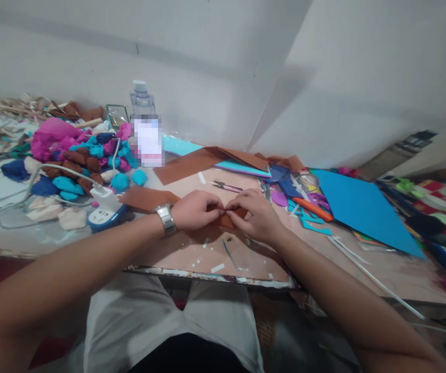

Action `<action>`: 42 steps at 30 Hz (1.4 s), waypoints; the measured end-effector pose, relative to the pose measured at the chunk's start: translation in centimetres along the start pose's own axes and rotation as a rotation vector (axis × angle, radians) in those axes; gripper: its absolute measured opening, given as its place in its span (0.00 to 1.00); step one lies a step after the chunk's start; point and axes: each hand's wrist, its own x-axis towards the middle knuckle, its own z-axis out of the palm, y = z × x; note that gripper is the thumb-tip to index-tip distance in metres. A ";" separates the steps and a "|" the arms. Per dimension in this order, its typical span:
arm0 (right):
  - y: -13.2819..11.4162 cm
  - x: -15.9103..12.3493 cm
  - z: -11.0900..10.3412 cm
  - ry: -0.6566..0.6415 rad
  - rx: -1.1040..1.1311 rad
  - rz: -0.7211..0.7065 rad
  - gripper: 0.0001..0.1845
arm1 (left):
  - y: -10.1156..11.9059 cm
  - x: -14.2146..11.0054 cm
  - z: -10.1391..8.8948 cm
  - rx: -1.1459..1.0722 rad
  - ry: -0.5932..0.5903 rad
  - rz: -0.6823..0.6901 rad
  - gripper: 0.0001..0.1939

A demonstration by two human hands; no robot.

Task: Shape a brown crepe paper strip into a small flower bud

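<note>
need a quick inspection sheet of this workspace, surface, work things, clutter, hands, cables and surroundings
Surface: pinkish tabletop, littered with white scraps near the front edge
Job's things: small brown piece between the hands; long brown strip behind them; snips lying just beyond
Clutter: heap of crumpled coloured wads at left; orange cutter and blue sheet at right
Hands: left hand and right hand meet in a fingertip grip on the small piece; fine detail blurred
Cables: white cable loops beside the wads; white plug on the socket block near the left wrist
Surroundings: pale wall behind; bottle upright near it
</note>
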 end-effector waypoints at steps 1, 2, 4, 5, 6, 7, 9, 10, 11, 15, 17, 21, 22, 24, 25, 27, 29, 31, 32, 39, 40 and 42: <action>0.0 0.0 0.0 0.000 0.002 -0.005 0.06 | 0.0 0.0 0.0 -0.017 0.000 -0.009 0.11; 0.0 0.0 0.0 -0.001 0.003 -0.012 0.07 | 0.0 0.0 0.0 -0.033 0.000 -0.017 0.11; 0.0 0.1 -0.1 -0.003 0.004 -0.025 0.09 | -0.1 0.1 0.0 -0.061 -0.002 -0.030 0.10; 0.1 0.1 -0.1 -0.001 0.007 -0.032 0.09 | -0.2 0.2 0.0 -0.077 -0.006 -0.033 0.10; 0.1 0.1 0.0 0.003 0.011 -0.040 0.09 | -0.3 0.2 0.1 -0.093 -0.013 -0.034 0.10; 0.1 0.1 0.0 0.008 0.015 -0.047 0.08 | -0.4 0.2 0.1 -0.109 -0.019 -0.037 0.10; 0.2 0.1 0.1 0.018 0.014 -0.060 0.08 | -0.5 0.3 0.1 -0.141 -0.033 -0.051 0.10; 0.2 0.0 0.1 0.019 0.010 -0.064 0.08 | -0.6 0.3 0.1 -0.159 -0.041 -0.064 0.11; 0.2 0.0 0.1 0.020 0.003 -0.065 0.07 | -0.7 0.3 0.1 -0.179 -0.049 -0.079 0.11; 0.0 0.1 0.1 0.017 -0.025 -0.084 0.07 | -0.7 0.2 0.0 -0.220 -0.080 -0.104 0.12; 0.0 0.1 0.0 0.021 -0.034 -0.107 0.07 | -0.7 0.2 0.1 -0.216 -0.071 -0.099 0.18; 0.0 0.1 -0.1 0.017 -0.034 -0.113 0.08 | -0.9 0.2 0.3 -0.224 -0.035 -0.084 0.22; 0.1 0.1 0.0 0.017 -0.033 -0.104 0.08 | -0.9 0.3 0.3 -0.221 -0.030 -0.078 0.21; 0.2 0.1 0.0 0.022 -0.034 -0.091 0.07 | -1.0 0.3 0.2 -0.212 -0.026 -0.074 0.19; 0.2 0.1 0.1 0.023 -0.037 -0.089 0.06 | -1.0 0.3 0.2 -0.208 -0.026 -0.078 0.19; 0.2 0.1 0.1 0.024 -0.044 -0.096 0.06 | -0.9 0.3 0.1 -0.197 -0.025 -0.091 0.18; 0.1 0.1 0.1 0.028 -0.049 -0.109 0.05 | -0.8 0.2 0.1 -0.185 -0.022 -0.101 0.16; 0.1 0.2 0.0 0.024 -0.056 -0.114 0.06 | -0.7 0.2 0.2 -0.171 -0.014 -0.095 0.15; 0.1 0.2 0.0 0.018 -0.060 -0.110 0.06 | -0.6 0.2 0.2 -0.163 -0.007 -0.087 0.14; 0.2 0.1 0.1 0.019 -0.052 -0.036 0.04 | 0.0 0.1 0.1 -0.073 0.062 -0.028 0.12; 0.2 0.0 0.1 0.017 -0.052 -0.025 0.04 | 0.1 0.0 0.0 -0.048 0.070 -0.018 0.12; 0.2 0.0 0.2 0.012 -0.054 -0.009 0.03 | 0.2 0.0 0.0 0.010 0.088 0.008 0.12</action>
